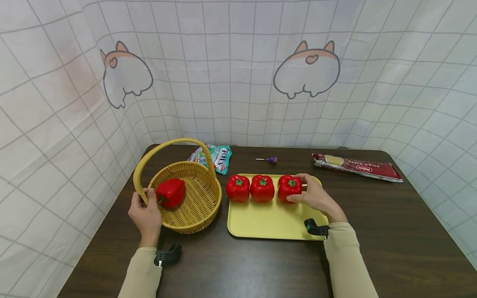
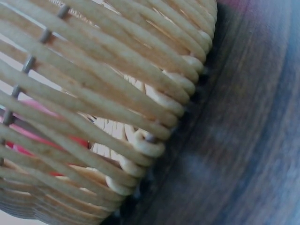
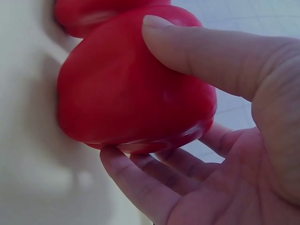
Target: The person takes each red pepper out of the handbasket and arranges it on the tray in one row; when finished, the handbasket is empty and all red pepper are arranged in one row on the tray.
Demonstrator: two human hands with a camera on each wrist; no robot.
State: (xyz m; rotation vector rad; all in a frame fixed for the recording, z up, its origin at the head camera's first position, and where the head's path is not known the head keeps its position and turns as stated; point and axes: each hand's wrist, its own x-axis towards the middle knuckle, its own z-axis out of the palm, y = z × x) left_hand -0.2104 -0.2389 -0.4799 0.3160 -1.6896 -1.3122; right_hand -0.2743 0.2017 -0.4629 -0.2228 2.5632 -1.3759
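Fingers (image 3: 145, 192), right hand (image 1: 316, 198), spread round pepper (image 1: 287, 189); left hand (image 1: 146, 215) grips basket handle (image 1: 175, 141).

At one o'clock on the plain yellow tray (image 1: 268, 221), a bell pepper (image 1: 287, 189) is bright red with a green stem; the neighbouring peppers at ten (image 1: 238, 188) and eleven o'clock (image 1: 262, 188) share those colours. The wicker basket (image 1: 191, 211) at nine o'clock is golden yellow in a woven pattern, with another red, green-stemmed pepper (image 1: 173, 193) inside. Around the tray, a teal candy bag (image 1: 222, 159) with white lettering lies at ten-thirty, a purple lollipop (image 1: 273, 159) with a white stick at twelve, and a dark red packet (image 1: 376, 169) with a yellow patch at two. Sleeves at eight (image 1: 141, 269) and four (image 1: 348, 256) are cream. The table (image 1: 238, 265) is dark brown with wood grain; the white cloth (image 1: 231, 91) at twelve carries a grey grid and grey-outlined, peach-eared animal prints.
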